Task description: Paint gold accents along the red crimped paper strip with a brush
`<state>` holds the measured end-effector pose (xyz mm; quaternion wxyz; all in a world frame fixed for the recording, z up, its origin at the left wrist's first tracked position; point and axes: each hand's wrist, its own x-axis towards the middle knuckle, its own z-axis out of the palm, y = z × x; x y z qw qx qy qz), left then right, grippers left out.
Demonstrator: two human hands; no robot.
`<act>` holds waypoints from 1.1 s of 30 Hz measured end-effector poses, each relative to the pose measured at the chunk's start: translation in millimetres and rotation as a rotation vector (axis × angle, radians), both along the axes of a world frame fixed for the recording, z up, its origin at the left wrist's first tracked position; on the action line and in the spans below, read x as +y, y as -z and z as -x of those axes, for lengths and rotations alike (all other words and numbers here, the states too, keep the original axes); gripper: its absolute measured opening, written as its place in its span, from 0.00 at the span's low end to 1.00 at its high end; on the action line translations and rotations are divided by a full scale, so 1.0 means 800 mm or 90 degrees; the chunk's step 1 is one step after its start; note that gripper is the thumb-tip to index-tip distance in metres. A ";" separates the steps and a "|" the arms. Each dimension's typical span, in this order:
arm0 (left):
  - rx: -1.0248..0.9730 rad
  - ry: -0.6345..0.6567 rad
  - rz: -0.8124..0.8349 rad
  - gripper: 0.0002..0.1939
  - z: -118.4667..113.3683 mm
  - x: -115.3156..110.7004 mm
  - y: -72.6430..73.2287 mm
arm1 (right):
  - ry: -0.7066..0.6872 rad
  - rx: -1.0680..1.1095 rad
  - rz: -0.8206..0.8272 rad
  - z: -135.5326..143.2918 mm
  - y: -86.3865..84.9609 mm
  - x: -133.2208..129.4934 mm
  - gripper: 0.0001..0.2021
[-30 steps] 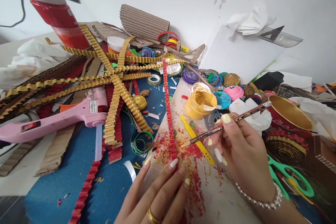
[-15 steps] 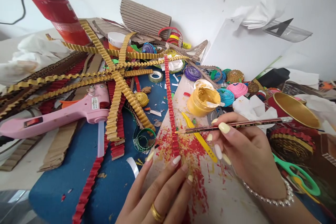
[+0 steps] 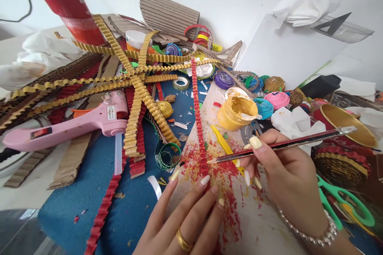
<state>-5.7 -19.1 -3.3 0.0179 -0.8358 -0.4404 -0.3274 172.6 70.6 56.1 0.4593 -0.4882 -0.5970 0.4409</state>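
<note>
My right hand [image 3: 278, 167] grips a dark red and black pencil [image 3: 287, 142] in its fingers. The pencil's pale tip lies close beside a narrow red corrugated strip [image 3: 198, 119], near its lower end. Yellow dots run along the strip. My left hand [image 3: 187, 219] lies flat with fingers stretched out, fingertips on the near end of the strip, holding nothing in its grasp. Under the strip is a sheet of card [image 3: 248, 223] smeared with red and yellow paint. An open jar of yellow paint [image 3: 231, 119] stands beyond the pencil, and yellow tweezers [image 3: 223, 141] lie partly beneath it.
A pink glue gun [image 3: 72, 125] rests at left near crossed gold corrugated strips [image 3: 134, 75]. Several coiled paper discs, including a pink one [image 3: 277, 100], cluster behind the jar. Green-handled scissors [image 3: 350, 199] lie at right. A red paint bottle [image 3: 64, 4] stands at back left.
The pencil tip has moved down along the red strip, closer to my left fingertips, and the pencil tilts more steeply. My left hand stays on the strip. The view has shifted slightly.
</note>
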 end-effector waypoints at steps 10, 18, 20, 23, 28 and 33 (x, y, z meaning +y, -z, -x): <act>0.003 -0.002 0.007 0.14 -0.001 -0.001 0.001 | -0.017 -0.051 -0.035 0.000 -0.002 -0.002 0.11; 0.057 0.034 -0.019 0.17 0.005 -0.002 0.002 | -0.019 -0.210 -0.226 -0.004 0.002 -0.014 0.08; 0.069 0.037 -0.022 0.17 0.006 -0.001 0.002 | -0.031 -0.238 -0.243 -0.005 0.002 -0.015 0.07; 0.065 0.029 -0.023 0.18 0.007 0.001 0.002 | -0.045 -0.270 -0.257 -0.004 0.002 -0.016 0.07; 0.090 0.050 -0.038 0.20 0.008 0.004 0.002 | -0.057 -0.289 -0.261 -0.002 0.003 -0.016 0.08; 0.087 0.050 -0.031 0.19 0.006 0.005 0.002 | -0.068 -0.300 -0.267 -0.003 0.004 -0.014 0.08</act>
